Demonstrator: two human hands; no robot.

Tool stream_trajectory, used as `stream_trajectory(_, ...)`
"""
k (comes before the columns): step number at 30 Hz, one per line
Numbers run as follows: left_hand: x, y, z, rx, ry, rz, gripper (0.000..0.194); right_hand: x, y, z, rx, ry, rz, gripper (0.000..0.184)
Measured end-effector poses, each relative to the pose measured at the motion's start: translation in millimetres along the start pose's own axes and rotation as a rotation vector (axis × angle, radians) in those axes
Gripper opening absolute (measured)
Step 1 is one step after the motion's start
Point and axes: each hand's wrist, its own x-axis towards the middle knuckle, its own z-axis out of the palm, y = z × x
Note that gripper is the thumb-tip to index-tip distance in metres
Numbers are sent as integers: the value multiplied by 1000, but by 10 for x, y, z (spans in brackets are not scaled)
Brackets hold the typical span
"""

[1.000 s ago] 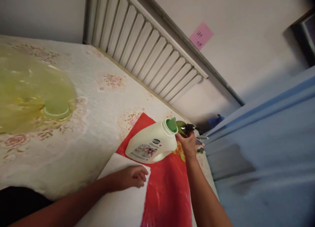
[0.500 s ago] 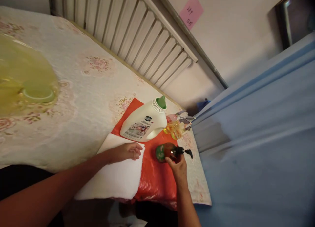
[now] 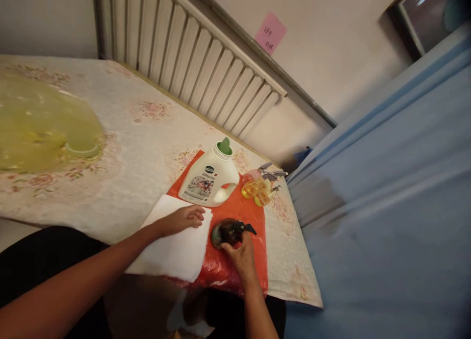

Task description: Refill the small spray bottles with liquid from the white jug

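Note:
Around a dark amber pump bottle [image 3: 228,231] with a black pump head, my right hand [image 3: 241,253] is closed. The bottle is over the red plastic sheet [image 3: 235,273], its base turned toward me and its label hard to read. My left hand [image 3: 186,218] lies over the folded white towel [image 3: 171,260], fingers loosely bent and holding nothing. Just beyond both hands stands a cream detergent jug [image 3: 209,177], uncapped, with a green spout inside its neck.
Several small clear spray bottles [image 3: 262,192] with yellowish or pinkish tints stand right of the jug. A yellow plastic bag [image 3: 40,128] lies at left on the floral tablecloth [image 3: 136,152]. A radiator [image 3: 191,59] runs behind the table, and a blue curtain [image 3: 386,206] hangs at right.
My right hand has brought the pump bottle leftward, closer to the towel, and its base has turned toward me. My left hand stays over the towel. The camera view has shifted slightly.

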Motion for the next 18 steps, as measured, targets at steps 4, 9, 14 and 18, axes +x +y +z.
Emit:
stream_trajectory(4,-62,12,225,205,153,79,49,14,-50,-7,72,-46,-32,60)
stream_trajectory(9,-113,-87,598,382,173,282,78,-9,-40,-38,195,-28,-1,60)
stream_trajectory(14,11,-253,858,470,218,245,108,22,-48,-116,319,37,20,61)
stream_trajectory(18,130,-279,991,478,248,255,115,109,-72,-97,364,62,-15,58)
